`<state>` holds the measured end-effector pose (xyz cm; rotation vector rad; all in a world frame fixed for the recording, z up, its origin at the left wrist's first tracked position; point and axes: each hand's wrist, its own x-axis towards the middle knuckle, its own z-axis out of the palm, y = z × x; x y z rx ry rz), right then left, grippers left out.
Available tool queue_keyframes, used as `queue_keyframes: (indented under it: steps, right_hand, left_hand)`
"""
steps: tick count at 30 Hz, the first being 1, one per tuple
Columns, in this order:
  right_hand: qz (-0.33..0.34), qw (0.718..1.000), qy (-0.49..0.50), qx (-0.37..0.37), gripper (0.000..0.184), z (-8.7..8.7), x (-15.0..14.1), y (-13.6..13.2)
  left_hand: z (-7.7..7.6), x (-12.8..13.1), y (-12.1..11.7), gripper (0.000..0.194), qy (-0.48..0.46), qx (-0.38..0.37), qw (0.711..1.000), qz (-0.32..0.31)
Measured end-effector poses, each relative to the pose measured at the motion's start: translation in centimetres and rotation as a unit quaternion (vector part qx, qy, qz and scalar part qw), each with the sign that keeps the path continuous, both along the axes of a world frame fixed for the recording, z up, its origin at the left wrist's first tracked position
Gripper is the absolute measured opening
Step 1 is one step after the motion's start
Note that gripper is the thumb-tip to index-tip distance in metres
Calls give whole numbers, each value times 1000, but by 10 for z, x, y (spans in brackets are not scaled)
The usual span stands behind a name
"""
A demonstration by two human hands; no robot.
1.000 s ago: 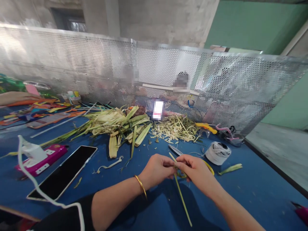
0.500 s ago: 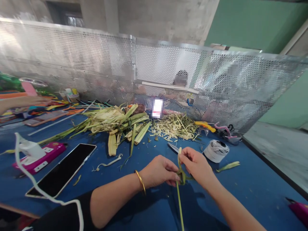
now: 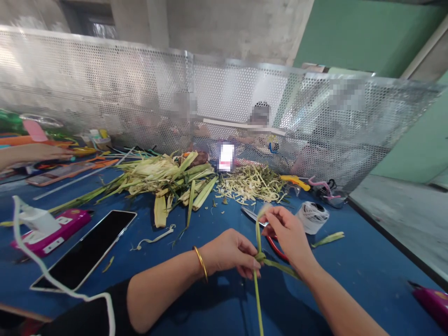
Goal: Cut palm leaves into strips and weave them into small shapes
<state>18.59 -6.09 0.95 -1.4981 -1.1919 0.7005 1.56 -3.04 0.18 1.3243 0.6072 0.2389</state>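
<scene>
My left hand (image 3: 236,252), with a gold bangle on the wrist, pinches a small knot of green leaf strips (image 3: 259,257) between thumb and fingers. One strip hangs down from the knot toward me, and another runs right, passing under my right wrist. My right hand (image 3: 285,231) is closed on the upper strip's pale end and holds it up above the knot. Behind that hand, red-handled scissors (image 3: 277,249) lie on the blue table, their blades pointing to the far left. A spool of white string (image 3: 312,217) stands just right of my right hand.
A heap of green leaves and husks (image 3: 164,175) and a pile of cut scraps (image 3: 250,184) lie behind my hands. On the left are a phone (image 3: 87,247) and a purple power strip (image 3: 59,231) with a white cable. A perforated metal screen (image 3: 140,98) borders the table; another person's hand (image 3: 38,151) is at far left.
My right hand has pulled the upper strip up, and the loose loops at my left fingertips have drawn into a tight knot. The red scissor handle now shows. The view shifted slightly.
</scene>
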Motion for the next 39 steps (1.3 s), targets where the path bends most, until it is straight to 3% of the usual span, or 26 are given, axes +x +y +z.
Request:
queue_keyframes:
  steps: [3, 6, 8, 10, 15, 17, 19, 22, 25, 28, 30, 32, 35, 37, 39]
  right_hand:
    - [90, 990, -104, -24, 28, 11, 8, -5]
    - [191, 950, -244, -38, 24, 21, 16, -11]
    - [220, 932, -286, -34, 26, 23, 20, -13]
    - [213, 926, -310, -32, 28, 19, 23, -10]
    - [101, 934, -343, -8, 29, 5, 29, -1]
    - [129, 931, -339, 32, 25, 5, 26, -1]
    - [183, 909, -367, 71, 18, 5, 21, -3]
    - [210, 882, -413, 80, 21, 0, 18, -2]
    - [200, 878, -430, 65, 23, -5, 19, 1]
    - [135, 866, -460, 144, 20, 0, 16, -3]
    - [82, 839, -485, 232, 18, 7, 9, -11]
    - [101, 800, -523, 278, 17, 12, -4, -20]
    - [193, 722, -606, 274, 22, 8, -25, -28]
    - [182, 665, -676, 259, 25, 0, -35, -27]
    - [163, 629, -716, 256, 27, -9, -38, -23]
  left_hand:
    - [2, -2, 6, 20, -14, -12, 998, 54]
    - [5, -4, 12, 24, -34, -23, 993, 110]
    - [7, -5, 13, 27, -44, -35, 990, 126]
    - [8, -5, 14, 28, -49, -46, 988, 139]
    - [7, -4, 14, 30, -46, -56, 980, 185]
    - [6, -3, 13, 31, -44, -57, 980, 187]
    - [5, -3, 12, 30, -45, -58, 980, 182]
    - [5, -2, 10, 28, -47, -63, 981, 178]
    - [4, -2, 9, 27, -43, -71, 980, 181]
    - [3, -1, 9, 29, -51, -82, 976, 197]
    - [0, 0, 10, 32, -59, -91, 972, 209]
    - [-2, 1, 11, 35, -62, -93, 967, 230]
    - [-4, 3, 11, 35, -78, -99, 960, 249]
    - [-2, 3, 11, 35, -86, -97, 962, 242]
    - [0, 1, 11, 35, -80, -80, 966, 233]
